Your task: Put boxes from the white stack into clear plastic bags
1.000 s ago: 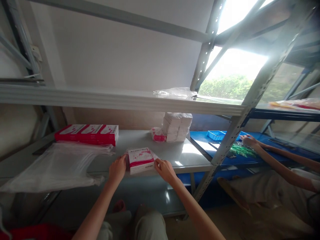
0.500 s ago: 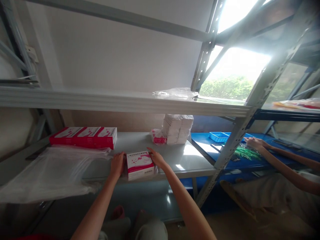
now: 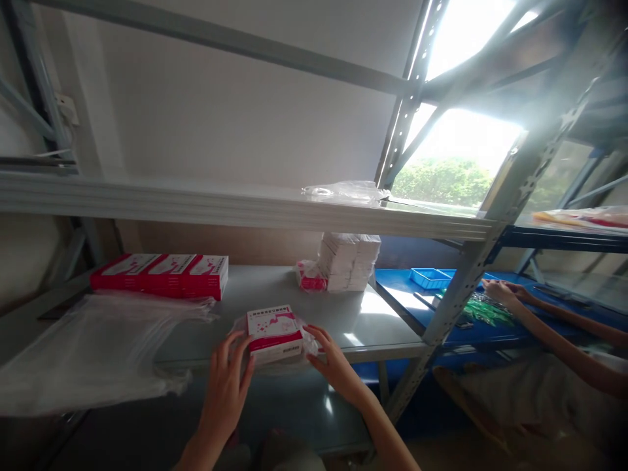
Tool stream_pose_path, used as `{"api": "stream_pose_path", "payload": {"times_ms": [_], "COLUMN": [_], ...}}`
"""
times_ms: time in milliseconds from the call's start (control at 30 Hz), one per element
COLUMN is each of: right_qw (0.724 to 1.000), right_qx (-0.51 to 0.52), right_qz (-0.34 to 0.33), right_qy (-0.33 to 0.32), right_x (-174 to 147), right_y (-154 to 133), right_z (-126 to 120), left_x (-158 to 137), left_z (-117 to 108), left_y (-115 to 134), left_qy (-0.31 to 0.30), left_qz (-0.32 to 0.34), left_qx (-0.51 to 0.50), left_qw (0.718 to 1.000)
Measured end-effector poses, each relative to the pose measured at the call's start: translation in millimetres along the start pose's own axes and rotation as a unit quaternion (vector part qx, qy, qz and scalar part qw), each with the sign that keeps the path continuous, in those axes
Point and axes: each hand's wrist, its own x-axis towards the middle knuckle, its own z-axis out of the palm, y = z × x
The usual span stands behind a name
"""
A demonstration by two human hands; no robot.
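A white and pink-red printed box [image 3: 275, 327] lies near the shelf's front edge. Clear crumpled plastic film [image 3: 309, 343] shows at its sides; whether the box is inside the film I cannot tell. My left hand [image 3: 226, 373] is open, fingers spread, their tips at the box's left front corner. On the other side, my right hand [image 3: 336, 366] is at the film by the box's right end, its thumb and fingers apart. Clear plastic bags [image 3: 98, 353] lie flat at the left, hanging over the edge. Behind them stands a row of three similar red boxes [image 3: 161, 275].
White stacked packs [image 3: 348, 261] stand at the back, beside a small red pack in plastic [image 3: 311, 276]. A metal upright [image 3: 454, 288] divides off a blue table [image 3: 392, 288], where another person's hands [image 3: 505, 293] work over green pieces [image 3: 485, 309]. An upper shelf beam [image 3: 245, 219] crosses overhead.
My left hand has drawn down and toward me from the box's left side, its fingers now spread. My right hand has moved lower, from the box's top right corner to the film beside it.
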Motion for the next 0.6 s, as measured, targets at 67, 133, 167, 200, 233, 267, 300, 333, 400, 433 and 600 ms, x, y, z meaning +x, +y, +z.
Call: {"api": "stream_pose_path", "payload": {"times_ms": [67, 133, 167, 200, 233, 267, 300, 333, 400, 433, 600], "right_qw": [0.995, 0.988, 0.985, 0.981, 0.974, 0.965, 0.955, 0.948, 0.947, 0.953, 0.986], "right_qx": [-0.096, -0.154, -0.161, -0.158, -0.155, -0.154, -0.157, -0.159, -0.146, -0.132, -0.06], "right_qz": [0.007, -0.014, -0.034, -0.054, -0.068, -0.071, -0.061, -0.051, -0.044, -0.05, -0.043], "right_qy": [0.014, -0.015, -0.051, -0.099, -0.152, -0.201, -0.242, -0.27, -0.282, -0.269, -0.152], "right_x": [10.3, 29.5, 41.5, 54.5, 68.0, 81.4, 93.9, 104.8, 119.7, 123.2, 111.4], "right_y": [-17.4, -34.3, -41.4, -47.2, -51.5, -54.3, -55.7, -55.8, -53.6, -51.6, -42.8], "right_z": [-6.4, -9.0, -8.4, -6.7, -4.0, -0.7, 3.1, 6.9, 13.8, 16.7, 25.2], "left_x": [6.1, 9.5, 9.3, 7.5, 4.5, 0.4, -4.5, -9.6, -18.8, -21.9, -15.6], "left_z": [7.6, 20.3, 27.0, 33.2, 38.2, 41.6, 43.2, 43.0, 38.0, 34.1, 18.6], "left_y": [6.6, 4.0, 0.3, -4.0, -8.3, -11.9, -14.3, -15.3, -13.0, -9.8, 13.4], "left_qy": [-0.01, -0.005, -0.003, -0.003, -0.005, -0.013, -0.024, -0.037, -0.072, -0.093, -0.089], "left_qz": [-0.005, -0.025, -0.032, -0.036, -0.039, -0.041, -0.043, -0.046, -0.054, -0.052, -0.026], "left_qx": [-0.073, -0.118, -0.13, -0.139, -0.146, -0.152, -0.157, -0.161, -0.158, -0.152, -0.107], "left_qw": [0.997, 0.993, 0.991, 0.99, 0.989, 0.987, 0.986, 0.985, 0.983, 0.983, 0.99]}}
